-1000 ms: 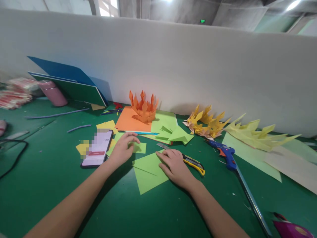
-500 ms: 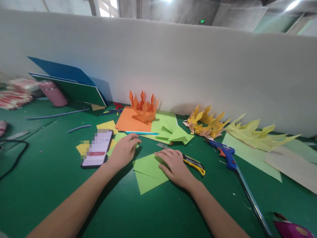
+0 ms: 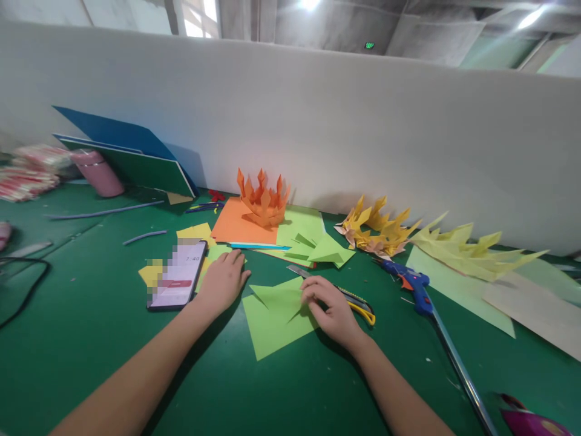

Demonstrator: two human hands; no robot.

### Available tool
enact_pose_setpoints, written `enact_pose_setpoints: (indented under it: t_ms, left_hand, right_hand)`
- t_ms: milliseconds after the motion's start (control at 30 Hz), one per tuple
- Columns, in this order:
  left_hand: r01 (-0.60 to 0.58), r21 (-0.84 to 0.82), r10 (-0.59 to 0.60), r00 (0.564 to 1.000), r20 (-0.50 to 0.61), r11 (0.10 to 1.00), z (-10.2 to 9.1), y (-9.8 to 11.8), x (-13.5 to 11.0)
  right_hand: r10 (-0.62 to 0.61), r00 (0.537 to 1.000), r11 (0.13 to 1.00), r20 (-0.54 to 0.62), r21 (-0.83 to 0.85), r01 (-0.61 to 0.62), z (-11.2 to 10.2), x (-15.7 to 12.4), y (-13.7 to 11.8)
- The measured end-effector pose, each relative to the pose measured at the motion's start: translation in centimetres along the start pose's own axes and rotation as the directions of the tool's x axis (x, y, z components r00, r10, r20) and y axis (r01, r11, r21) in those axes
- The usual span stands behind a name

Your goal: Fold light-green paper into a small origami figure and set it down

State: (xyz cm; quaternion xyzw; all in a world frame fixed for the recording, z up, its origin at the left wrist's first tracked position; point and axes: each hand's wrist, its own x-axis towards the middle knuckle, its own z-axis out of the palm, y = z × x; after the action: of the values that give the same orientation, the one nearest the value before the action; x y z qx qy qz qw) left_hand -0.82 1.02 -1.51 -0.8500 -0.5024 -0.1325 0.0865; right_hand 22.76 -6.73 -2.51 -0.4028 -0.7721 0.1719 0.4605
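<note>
My left hand lies palm down beside the phone, fingers stretched over a small green paper piece. My right hand has its fingers curled in at the right edge of a light green paper sheet, pinching its upper layer. That layer bulges up off the sheet below, and its left corner stands raised. Just behind my right hand lies a yellow and black utility knife with its blade out, partly covered by the hand.
Behind are an orange paper crown, cut green pieces, a yellow-orange crown and a pale yellow paper crown strip. A blue glue gun with a long glue stick lies right. A pink bottle stands far left.
My left hand has lowered and moved slightly left onto the paper by the phone. My right hand's fingers have curled, and the upper green layer has lifted and buckled.
</note>
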Motion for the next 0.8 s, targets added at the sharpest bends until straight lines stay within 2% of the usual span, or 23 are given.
enact_pose_setpoints:
  t_ms: [67, 167, 267, 333, 367, 467, 567, 667, 733, 800]
  left_hand:
    - [0.003, -0.031, -0.004, 0.999, -0.04, 1.0, 0.4, -0.3, 0.0]
    - [-0.005, -0.084, -0.001, 0.998, -0.061, 0.996, 0.7, -0.5, 0.0]
    - [-0.012, -0.122, 0.002, 0.997, -0.08, 0.992, 0.3, -0.3, 0.2]
    - [-0.027, -0.183, 0.005, 0.993, -0.117, 0.983, -0.2, 0.1, 0.3]
    - [-0.032, -0.231, 0.001, 0.991, -0.133, 0.972, -0.5, 0.5, 0.3]
    - [-0.087, -0.393, 0.059, 0.995, -0.083, 0.915, -1.2, 1.7, -0.1]
    - [-0.095, -0.499, 0.162, 0.983, 0.092, 0.862, -1.7, 2.8, -0.7]
    - [-0.107, -0.538, 0.261, 0.94, 0.22, 0.836, -2.0, 3.6, -1.3]
    - [-0.122, -0.532, 0.299, 0.918, 0.259, 0.838, -2.2, 4.0, -1.4]
    - [-0.123, -0.519, 0.304, 0.911, 0.279, 0.846, -2.3, 4.1, -1.4]
  right_hand:
    - [0.04, 0.998, 0.998, -0.043, 0.044, -0.038, -0.1, 0.0, 0.0]
    - [0.146, 0.97, 0.987, -0.196, 0.099, -0.129, -0.3, 0.0, 0.3]
    - [0.321, 0.879, 0.944, -0.353, 0.192, -0.267, -0.5, 0.0, 0.7]
    - [0.4, 0.828, 0.912, -0.394, 0.263, -0.315, -0.6, -0.1, 1.0]
    - [0.409, 0.82, 0.905, -0.399, 0.29, -0.311, -0.6, -0.1, 1.0]
    - [0.362, 0.838, 0.921, -0.409, 0.294, -0.254, -0.5, -0.1, 1.1]
    - [0.231, 0.901, 0.973, -0.367, 0.102, -0.208, -0.5, -0.2, 0.9]
    - [0.029, 0.986, 0.983, -0.162, -0.177, -0.057, -0.5, -0.2, 0.3]
    - [-0.038, 0.999, 0.955, -0.023, -0.297, 0.03, -0.3, -0.1, -0.1]
    - [-0.017, 0.999, 0.923, 0.046, -0.384, 0.033, -0.2, 0.0, -0.4]
